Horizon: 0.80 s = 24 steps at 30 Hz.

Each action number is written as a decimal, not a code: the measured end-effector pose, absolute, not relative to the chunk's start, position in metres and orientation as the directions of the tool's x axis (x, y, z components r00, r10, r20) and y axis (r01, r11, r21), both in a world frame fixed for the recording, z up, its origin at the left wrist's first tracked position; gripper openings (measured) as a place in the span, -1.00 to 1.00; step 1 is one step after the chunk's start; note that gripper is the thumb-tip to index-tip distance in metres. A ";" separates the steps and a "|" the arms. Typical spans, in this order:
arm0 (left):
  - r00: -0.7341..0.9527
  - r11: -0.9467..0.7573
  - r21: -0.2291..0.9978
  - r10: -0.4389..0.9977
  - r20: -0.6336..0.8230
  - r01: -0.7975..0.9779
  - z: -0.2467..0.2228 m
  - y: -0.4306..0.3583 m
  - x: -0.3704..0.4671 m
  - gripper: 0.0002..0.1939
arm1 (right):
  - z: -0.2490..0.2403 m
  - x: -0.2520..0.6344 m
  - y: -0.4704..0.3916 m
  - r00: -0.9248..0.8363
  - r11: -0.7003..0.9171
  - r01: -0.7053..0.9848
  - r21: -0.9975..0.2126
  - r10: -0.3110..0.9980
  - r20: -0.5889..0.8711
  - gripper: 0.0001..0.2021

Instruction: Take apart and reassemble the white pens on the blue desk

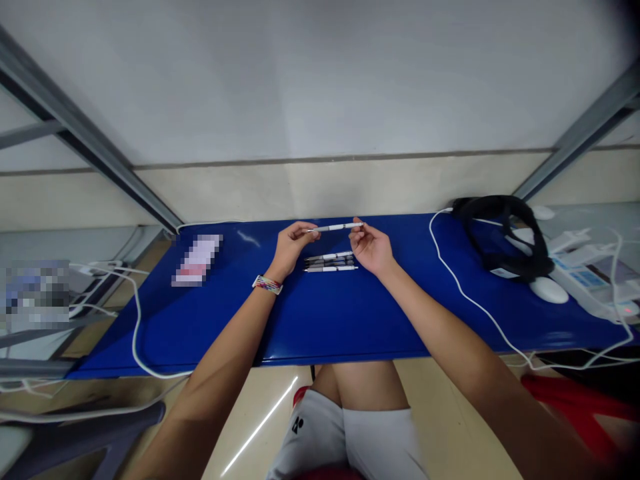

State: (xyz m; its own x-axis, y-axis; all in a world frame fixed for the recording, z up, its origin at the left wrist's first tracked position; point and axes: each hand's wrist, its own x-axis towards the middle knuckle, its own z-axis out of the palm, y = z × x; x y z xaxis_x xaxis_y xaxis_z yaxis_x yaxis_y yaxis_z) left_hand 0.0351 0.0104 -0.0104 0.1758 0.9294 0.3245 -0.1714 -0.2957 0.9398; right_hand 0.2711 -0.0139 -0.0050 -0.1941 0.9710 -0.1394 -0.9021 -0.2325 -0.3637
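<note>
A white and grey pen [336,228] is stretched level between my two hands, above the blue table. Its tip end is pinched in the fingers of my left hand [291,245], which has a colourful woven bracelet [268,285] at the wrist. At the pen's other end, the fingers of my right hand [373,247] are closed on it. Just below, on the table, several similar pens [330,263] lie side by side in a small stack, with their right ends close to my right hand.
The blue table [340,327] runs up to the wall. At left lies a phone-like item [198,260], blurred out. A black head strap device [505,237] and a white cable [463,287] are on the right, beside white electronic equipment [583,273]. Metal posts [115,163] flank the table.
</note>
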 end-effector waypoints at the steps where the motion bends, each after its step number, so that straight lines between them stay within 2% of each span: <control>1: 0.176 -0.296 0.939 0.929 0.325 -0.175 -0.010 0.010 0.035 -0.76 | -0.005 0.271 -0.014 -0.199 -0.235 -0.902 -0.361 0.971 -0.135 -0.85; 10: 0.184 -0.297 0.942 0.928 0.324 -0.158 -0.011 0.010 0.036 -0.74 | -0.005 0.270 -0.013 -0.173 -0.221 -0.914 -0.340 0.971 -0.167 -0.82; 24: 0.199 -0.283 0.943 0.928 0.315 -0.172 -0.012 0.009 0.037 -0.74 | -0.008 0.269 -0.013 -0.180 -0.220 -0.907 -0.359 0.974 -0.140 -0.91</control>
